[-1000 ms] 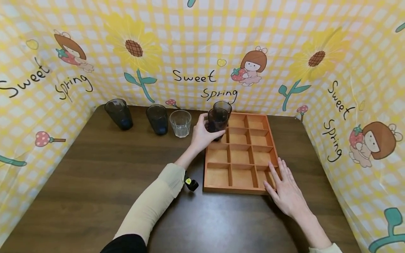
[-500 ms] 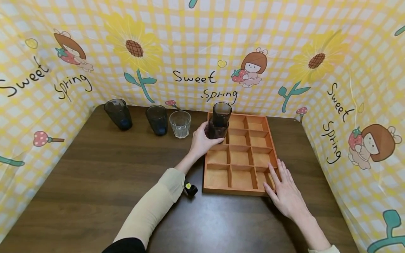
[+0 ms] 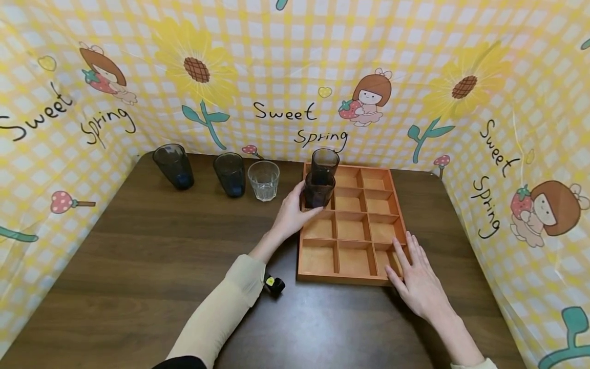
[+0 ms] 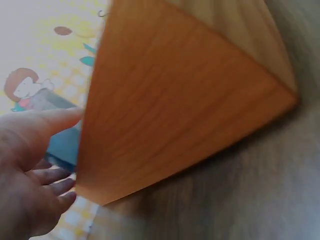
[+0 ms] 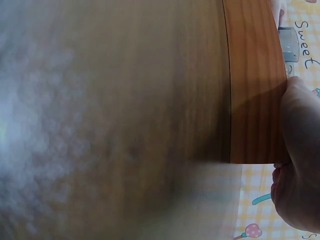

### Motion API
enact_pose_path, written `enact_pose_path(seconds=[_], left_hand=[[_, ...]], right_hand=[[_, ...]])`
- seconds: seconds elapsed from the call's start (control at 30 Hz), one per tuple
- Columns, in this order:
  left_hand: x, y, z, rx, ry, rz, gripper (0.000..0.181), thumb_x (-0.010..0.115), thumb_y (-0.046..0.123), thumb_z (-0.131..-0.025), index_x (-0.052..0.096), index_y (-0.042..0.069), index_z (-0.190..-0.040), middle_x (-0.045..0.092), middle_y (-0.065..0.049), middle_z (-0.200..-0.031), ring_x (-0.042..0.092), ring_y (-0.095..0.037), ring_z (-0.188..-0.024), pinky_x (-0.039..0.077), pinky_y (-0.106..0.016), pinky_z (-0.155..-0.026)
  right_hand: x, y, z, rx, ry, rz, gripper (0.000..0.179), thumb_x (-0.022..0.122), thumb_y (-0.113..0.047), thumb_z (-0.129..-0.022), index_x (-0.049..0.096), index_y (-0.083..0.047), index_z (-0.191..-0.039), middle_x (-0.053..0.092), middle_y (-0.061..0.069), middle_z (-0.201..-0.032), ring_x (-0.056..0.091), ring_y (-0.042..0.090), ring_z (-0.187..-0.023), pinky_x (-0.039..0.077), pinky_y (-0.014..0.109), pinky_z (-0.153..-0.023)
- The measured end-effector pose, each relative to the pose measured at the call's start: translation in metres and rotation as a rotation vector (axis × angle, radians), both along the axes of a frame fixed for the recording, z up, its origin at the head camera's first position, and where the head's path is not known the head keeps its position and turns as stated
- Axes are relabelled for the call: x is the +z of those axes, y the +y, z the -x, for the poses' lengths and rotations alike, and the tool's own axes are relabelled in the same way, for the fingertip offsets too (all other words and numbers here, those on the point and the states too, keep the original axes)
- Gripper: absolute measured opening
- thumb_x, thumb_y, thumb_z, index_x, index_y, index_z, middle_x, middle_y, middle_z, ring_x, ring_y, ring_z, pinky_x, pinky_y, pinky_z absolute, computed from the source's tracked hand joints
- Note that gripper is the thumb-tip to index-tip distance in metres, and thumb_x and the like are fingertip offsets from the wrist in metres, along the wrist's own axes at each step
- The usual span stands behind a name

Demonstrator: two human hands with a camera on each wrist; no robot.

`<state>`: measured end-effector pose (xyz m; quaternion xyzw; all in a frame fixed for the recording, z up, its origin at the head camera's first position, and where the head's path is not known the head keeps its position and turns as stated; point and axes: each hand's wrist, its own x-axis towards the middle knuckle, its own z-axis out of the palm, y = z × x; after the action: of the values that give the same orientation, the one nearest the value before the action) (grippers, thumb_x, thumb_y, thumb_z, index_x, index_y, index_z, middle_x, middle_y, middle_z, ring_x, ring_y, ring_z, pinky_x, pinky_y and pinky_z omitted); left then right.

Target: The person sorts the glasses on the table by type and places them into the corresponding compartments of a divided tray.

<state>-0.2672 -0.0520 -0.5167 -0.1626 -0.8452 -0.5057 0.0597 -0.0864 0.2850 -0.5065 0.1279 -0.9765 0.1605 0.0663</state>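
A dark smoky glass [image 3: 320,189] stands in the left column of the wooden compartment tray [image 3: 318,277], second row from the back. Right behind it, in the back left compartment, is another smoky glass [image 3: 325,160]. My left hand [image 3: 291,211] is beside the nearer glass, thumb in front and fingers at its left side, spread loosely around it. In the left wrist view, the tray's side wall [image 4: 170,110] hides part of a bluish glass [image 4: 65,147] beyond my thumb. My right hand [image 3: 419,282] rests on the tray's front right corner with straight fingers.
Left of the tray, along the back of the table [image 3: 138,287], stand a clear faceted glass [image 3: 264,182] and two dark blue glasses, one [image 3: 230,174] near it and one [image 3: 174,166] farther left. A patterned cloth [image 3: 286,61] encloses the table's back and sides.
My left hand has lowered the smoky glass into the second-row compartment, then loosened and drawn back slightly to the left. My right hand has stayed on the tray corner.
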Motion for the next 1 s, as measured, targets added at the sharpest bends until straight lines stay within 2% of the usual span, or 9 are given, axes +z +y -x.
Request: enact_pose_path(seconds=[0.1, 0.2, 0.27, 0.4, 0.43, 0.63, 0.73, 0.87, 1.0], left_hand=[[-0.017, -0.017, -0.003, -0.022, -0.008, 0.055, 0.091, 0.079, 0.054, -0.099, 0.04, 0.011, -0.169, 0.054, -0.018, -0.166, 0.053, -0.035, -0.153, 0.044, -0.055, -0.126], [-0.016, -0.036, -0.016, -0.019, -0.044, 0.078, 0.083, 0.076, 0.051, -0.102, 0.045, 0.01, -0.166, 0.058, -0.019, -0.162, 0.058, -0.036, -0.149, 0.047, -0.055, -0.124], [-0.008, -0.049, -0.028, -0.012, -0.051, 0.071, 0.072, 0.075, 0.044, -0.105, 0.051, 0.005, -0.161, 0.065, -0.021, -0.154, 0.063, -0.039, -0.143, 0.05, -0.055, -0.121], [0.03, -0.068, -0.051, -0.003, -0.112, 0.01, 0.053, 0.072, 0.021, -0.107, 0.059, -0.002, -0.152, 0.07, -0.026, -0.146, 0.066, -0.044, -0.139, 0.049, -0.06, -0.122], [0.035, -0.073, -0.053, 0.009, -0.113, 0.0, 0.049, 0.071, 0.019, -0.107, 0.062, -0.002, -0.15, 0.071, -0.025, -0.144, 0.067, -0.044, -0.138, 0.049, -0.059, -0.122], [0.05, -0.109, -0.059, 0.115, -0.081, -0.034, 0.034, 0.07, 0.008, -0.107, 0.071, -0.004, -0.138, 0.077, -0.025, -0.134, 0.073, -0.039, -0.128, 0.056, -0.049, -0.116], [0.054, -0.131, -0.061, 0.17, -0.064, -0.023, 0.029, 0.069, 0.009, -0.108, 0.074, -0.003, -0.134, 0.078, -0.023, -0.13, 0.074, -0.037, -0.122, 0.058, -0.029, -0.107], [0.055, -0.158, -0.064, 0.263, -0.041, -0.012, 0.027, 0.068, 0.012, -0.109, 0.076, 0.0, -0.131, 0.08, -0.023, -0.126, 0.075, -0.022, -0.111, 0.05, -0.005, -0.091], [0.052, -0.176, -0.068, 0.349, -0.037, -0.037, 0.028, 0.068, 0.013, -0.108, 0.075, 0.0, -0.133, 0.08, -0.024, -0.125, 0.067, 0.008, -0.098, 0.048, -0.001, -0.086]], right_hand=[[-0.002, -0.001, -0.001, 0.003, 0.002, 0.001, 0.075, 0.059, -0.04, -0.113, 0.031, -0.004, -0.173, 0.015, 0.034, -0.18, 0.021, 0.052, -0.167, -0.015, 0.019, -0.133], [-0.003, -0.001, -0.002, 0.002, -0.007, 0.001, 0.075, 0.058, -0.04, -0.114, 0.03, -0.004, -0.173, 0.015, 0.034, -0.18, 0.02, 0.051, -0.168, -0.016, 0.018, -0.133], [-0.002, -0.001, -0.003, 0.003, -0.014, 0.002, 0.075, 0.058, -0.04, -0.114, 0.03, -0.004, -0.173, 0.015, 0.034, -0.18, 0.019, 0.051, -0.168, -0.015, 0.02, -0.134], [0.001, 0.0, -0.002, 0.0, -0.021, 0.002, 0.075, 0.057, -0.04, -0.114, 0.028, -0.004, -0.173, 0.013, 0.034, -0.18, 0.018, 0.051, -0.169, -0.014, 0.025, -0.136], [0.001, 0.0, -0.001, 0.001, -0.018, 0.001, 0.075, 0.057, -0.039, -0.114, 0.029, -0.003, -0.173, 0.014, 0.034, -0.18, 0.018, 0.051, -0.169, -0.013, 0.025, -0.136], [-0.002, -0.001, 0.001, 0.013, -0.001, -0.001, 0.074, 0.058, -0.038, -0.114, 0.03, -0.001, -0.172, 0.015, 0.035, -0.18, 0.02, 0.052, -0.167, -0.016, 0.018, -0.132], [-0.003, -0.002, 0.0, 0.01, -0.006, 0.003, 0.074, 0.058, -0.038, -0.114, 0.029, -0.002, -0.173, 0.014, 0.035, -0.18, 0.019, 0.052, -0.167, -0.016, 0.02, -0.133], [-0.001, -0.001, -0.001, 0.004, -0.012, 0.008, 0.074, 0.057, -0.038, -0.114, 0.029, -0.003, -0.173, 0.013, 0.034, -0.18, 0.019, 0.053, -0.167, -0.013, 0.024, -0.136], [0.001, 0.0, 0.0, 0.005, -0.012, 0.007, 0.074, 0.058, -0.038, -0.114, 0.029, -0.003, -0.173, 0.013, 0.033, -0.181, 0.019, 0.052, -0.168, -0.012, 0.025, -0.137]])
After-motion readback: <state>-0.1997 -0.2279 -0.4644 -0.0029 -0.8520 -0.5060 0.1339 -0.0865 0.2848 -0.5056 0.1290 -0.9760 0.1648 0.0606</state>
